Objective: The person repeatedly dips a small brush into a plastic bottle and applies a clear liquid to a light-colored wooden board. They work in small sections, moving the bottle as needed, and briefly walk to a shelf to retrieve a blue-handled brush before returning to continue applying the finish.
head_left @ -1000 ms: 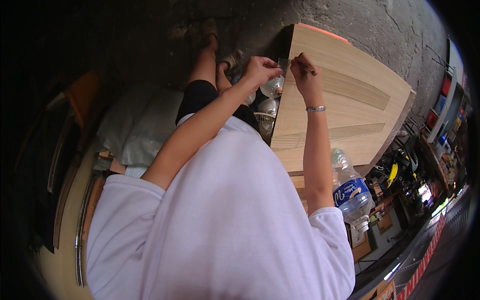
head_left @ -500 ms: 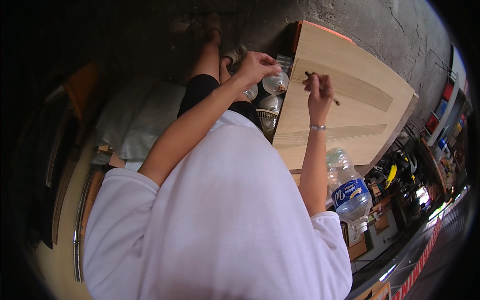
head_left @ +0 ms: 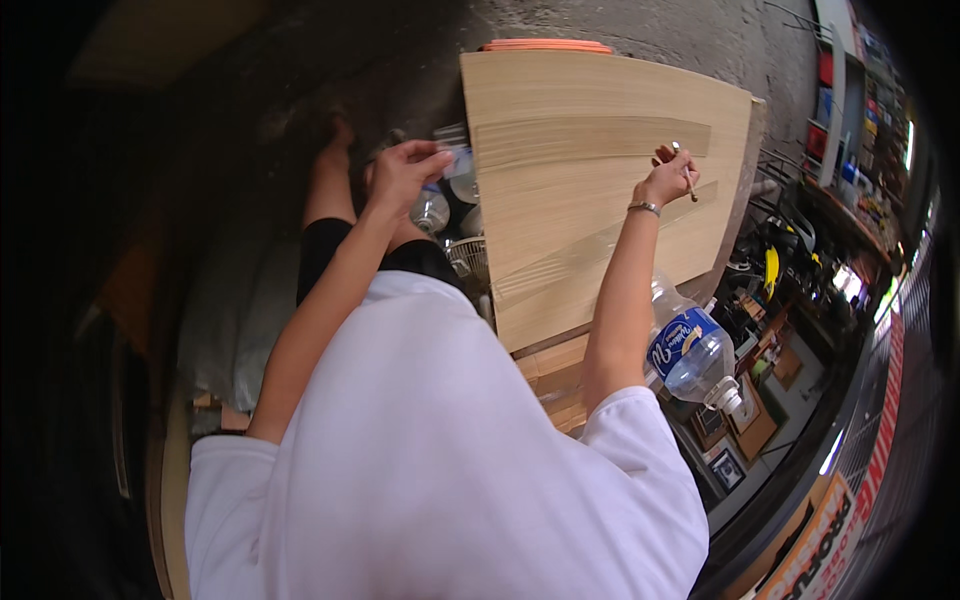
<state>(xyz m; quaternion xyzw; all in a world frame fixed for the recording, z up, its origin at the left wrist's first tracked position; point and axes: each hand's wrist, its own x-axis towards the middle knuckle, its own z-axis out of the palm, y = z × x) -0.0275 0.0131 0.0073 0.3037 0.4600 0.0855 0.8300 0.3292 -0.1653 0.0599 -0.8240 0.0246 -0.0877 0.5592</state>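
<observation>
In the head view: looking down on a broad, flat, pale wood-grain board (head_left: 570, 88), with two long, thin, darker strips on it, one upper (head_left: 590, 138) and one lower (head_left: 570, 252). Beyond the far edge, flat orange material (head_left: 545, 46) and rough grey concrete (head_left: 650, 30). Along the near right edge, a big clear plastic bottle with a blue label (head_left: 688, 345); farther right, crowded clutter with a curved yellow object (head_left: 771, 268). By the left edge, a pale slatted basket (head_left: 468, 256).

Over the board's right part, between the strips' far ends, a slim, dark, pen-like stick (head_left: 690, 184) clamped in the fingers of the right hand (head_left: 666, 182), slanting across them. Just off the left edge, the left hand (head_left: 400, 178), thumb and forefinger nearly meeting beside something clear; cannot tell whether pinched.
</observation>
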